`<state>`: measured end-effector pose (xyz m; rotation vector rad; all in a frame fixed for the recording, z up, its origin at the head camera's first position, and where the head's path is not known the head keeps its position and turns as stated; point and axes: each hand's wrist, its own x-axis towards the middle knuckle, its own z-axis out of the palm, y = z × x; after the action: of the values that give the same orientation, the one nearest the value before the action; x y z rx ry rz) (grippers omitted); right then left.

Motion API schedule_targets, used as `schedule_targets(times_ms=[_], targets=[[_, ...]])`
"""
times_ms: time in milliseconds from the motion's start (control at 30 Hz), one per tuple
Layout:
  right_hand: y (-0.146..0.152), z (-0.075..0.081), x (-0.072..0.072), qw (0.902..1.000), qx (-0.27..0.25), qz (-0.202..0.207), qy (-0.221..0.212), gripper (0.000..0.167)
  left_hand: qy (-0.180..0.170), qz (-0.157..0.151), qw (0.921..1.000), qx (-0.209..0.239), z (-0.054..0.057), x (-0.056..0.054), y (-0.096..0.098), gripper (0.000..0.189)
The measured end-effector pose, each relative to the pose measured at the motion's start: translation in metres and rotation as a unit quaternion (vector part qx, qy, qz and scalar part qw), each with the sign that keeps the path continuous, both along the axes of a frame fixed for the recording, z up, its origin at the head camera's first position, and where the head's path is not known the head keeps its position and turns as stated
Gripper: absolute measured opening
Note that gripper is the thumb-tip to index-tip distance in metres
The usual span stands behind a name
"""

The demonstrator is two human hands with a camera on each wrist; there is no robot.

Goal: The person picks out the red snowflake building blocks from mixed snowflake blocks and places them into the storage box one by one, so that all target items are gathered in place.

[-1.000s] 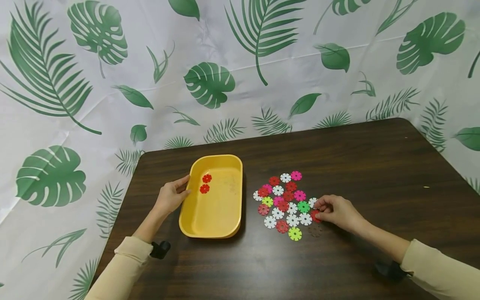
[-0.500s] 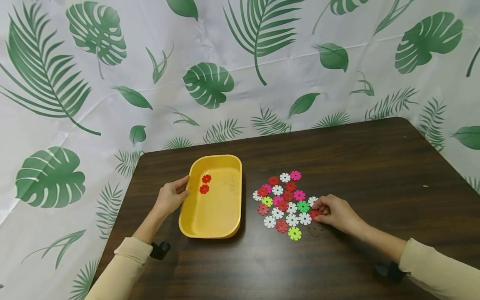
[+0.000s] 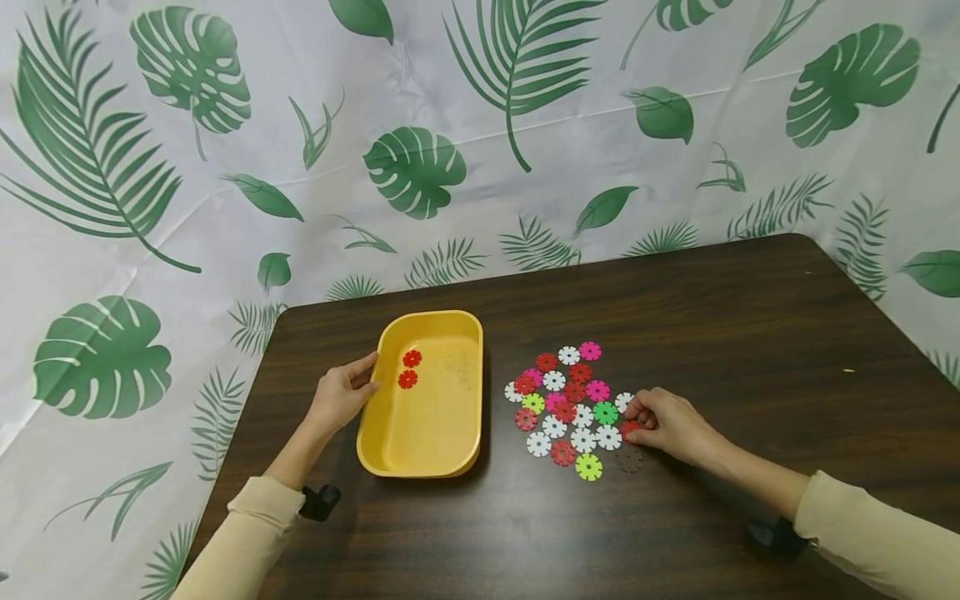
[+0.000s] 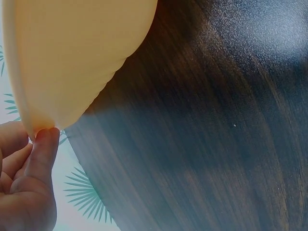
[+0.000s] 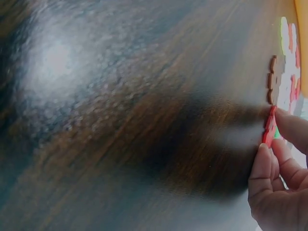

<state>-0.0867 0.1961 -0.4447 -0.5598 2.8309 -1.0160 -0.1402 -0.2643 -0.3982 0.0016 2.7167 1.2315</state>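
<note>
In the head view my left hand (image 3: 343, 397) holds the left side of a yellow plastic tray (image 3: 480, 392). The left wrist view shows the thumb (image 4: 42, 154) pressed to the tray wall (image 4: 82, 53), other fingers at its rim. Two red notched discs (image 3: 412, 358) lie inside the tray. My right hand (image 3: 675, 425) is at the right edge of a cluster of flat notched discs, pinching a red disc (image 5: 270, 127) between thumb and fingers, low over the table. Right beside it lies a brown disc (image 5: 273, 79), and a green disc (image 3: 605, 412) sits to its left.
White discs (image 3: 582, 439), pink discs (image 3: 597, 390), further red ones and yellow-green discs (image 3: 588, 467) lie spread, some overlapping, right of the tray on the dark wood table (image 3: 735, 333). A leaf-printed cloth (image 3: 300, 125) hangs behind the table's far edge.
Both hands stay nearly where they were. The right fingers have closed in slightly on the red disc; the whole head view has shifted a little.
</note>
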Motion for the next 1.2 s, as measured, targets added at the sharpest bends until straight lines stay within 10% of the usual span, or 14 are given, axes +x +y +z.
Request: schedule_targets(times_ms=[1200], targets=[[-0.0006,0.0036,0.0014,0.9999,-0.008,-0.007,-0.009,0.020,-0.004,0.006,1.0000,0.001,-0.0021,0.0004,0.0014,0.053]])
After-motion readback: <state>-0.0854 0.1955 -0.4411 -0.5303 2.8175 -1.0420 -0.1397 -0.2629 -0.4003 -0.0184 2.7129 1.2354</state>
